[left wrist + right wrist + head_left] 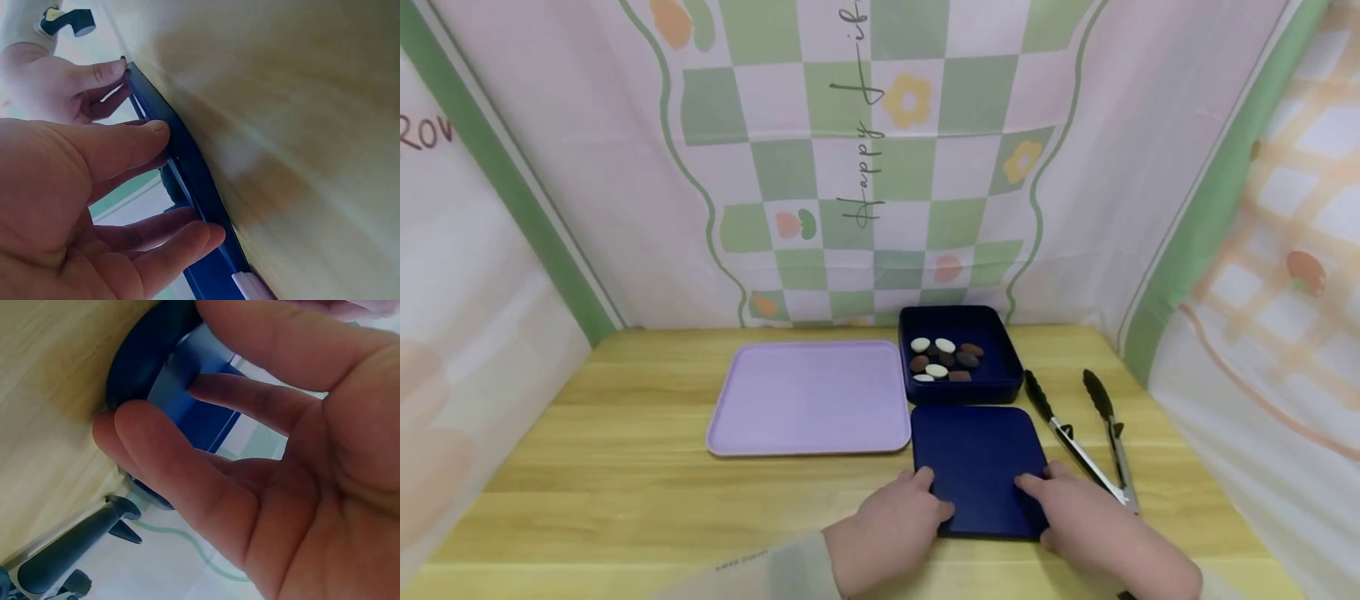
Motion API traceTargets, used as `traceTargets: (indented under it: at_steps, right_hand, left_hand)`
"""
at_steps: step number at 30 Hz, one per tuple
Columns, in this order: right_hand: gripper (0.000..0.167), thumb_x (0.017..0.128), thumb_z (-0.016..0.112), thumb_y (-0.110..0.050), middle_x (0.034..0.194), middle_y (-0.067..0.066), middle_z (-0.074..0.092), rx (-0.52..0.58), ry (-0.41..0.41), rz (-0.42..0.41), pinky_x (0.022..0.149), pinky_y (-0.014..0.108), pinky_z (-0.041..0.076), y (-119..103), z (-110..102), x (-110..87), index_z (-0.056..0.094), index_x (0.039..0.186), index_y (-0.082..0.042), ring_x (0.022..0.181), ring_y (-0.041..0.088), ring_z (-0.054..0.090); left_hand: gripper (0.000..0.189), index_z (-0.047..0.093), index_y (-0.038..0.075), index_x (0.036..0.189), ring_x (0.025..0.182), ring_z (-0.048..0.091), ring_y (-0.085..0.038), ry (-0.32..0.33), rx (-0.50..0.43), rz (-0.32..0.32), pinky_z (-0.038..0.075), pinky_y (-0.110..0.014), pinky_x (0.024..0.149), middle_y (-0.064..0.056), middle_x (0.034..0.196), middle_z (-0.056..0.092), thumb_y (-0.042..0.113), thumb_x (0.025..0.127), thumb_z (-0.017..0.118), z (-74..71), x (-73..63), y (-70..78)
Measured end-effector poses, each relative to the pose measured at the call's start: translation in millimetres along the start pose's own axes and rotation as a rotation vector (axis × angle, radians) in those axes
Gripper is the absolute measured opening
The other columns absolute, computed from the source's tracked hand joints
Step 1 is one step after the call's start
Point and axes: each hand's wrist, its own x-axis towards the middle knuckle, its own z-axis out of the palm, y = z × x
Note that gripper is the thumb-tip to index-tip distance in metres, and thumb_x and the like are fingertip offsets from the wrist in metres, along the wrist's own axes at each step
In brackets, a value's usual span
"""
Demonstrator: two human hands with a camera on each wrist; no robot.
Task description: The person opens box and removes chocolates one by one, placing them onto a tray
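Lid (pixel 981 458) sitting between my left hand (pixel 895 529) and my right hand (pixel 1086 517), before box (pixel 966 392). Small pieces (pixel 936 370) lying in box. Tray (pixel 812 400) lying on table (pixel 625 467), left of box. Tongs (pixel 1086 457) lying right of lid. Cloth (pixel 910 167) hanging behind tray and box.

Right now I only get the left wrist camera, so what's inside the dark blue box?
Observer: From the head view, the dark blue box has small white and brown pieces in it.
Operator: Anything to the person's right of it?
Observer: Yes, tongs with their arms spread apart, black tips pointing away from the person.
Operator: And to its left?
Observer: A lilac tray, lying flat on the table, farther back and to the left of the blue lid.
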Motion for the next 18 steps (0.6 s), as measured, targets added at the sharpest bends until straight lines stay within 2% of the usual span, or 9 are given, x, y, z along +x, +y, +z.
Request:
traceTargets:
  at_steps: [5,18]
  right_hand:
    - [0.055,0.078,0.083,-0.008,0.128,0.037,0.052,-0.029,0.001,-0.007,0.081,0.055,0.055,-0.2,-1.8,2.4,0.065,0.130,-0.003,0.112,0.047,0.057]
    - [0.056,0.078,0.082,-0.008,0.129,0.039,0.052,-0.030,-0.019,-0.006,0.082,0.058,0.053,-0.7,-3.6,4.1,0.064,0.131,-0.002,0.115,0.052,0.054]
  left_hand:
    - [0.027,0.075,0.031,0.114,0.081,0.049,-0.011,0.011,0.031,-0.010,0.047,-0.026,0.071,0.006,0.086,0.060,0.015,0.096,0.064,-0.1,2.5,-0.1]
    - [0.022,0.076,0.030,0.109,0.077,0.047,-0.010,0.030,0.016,-0.008,0.047,-0.025,0.070,0.008,0.081,0.059,0.017,0.095,0.065,-1.0,5.0,-2.0]
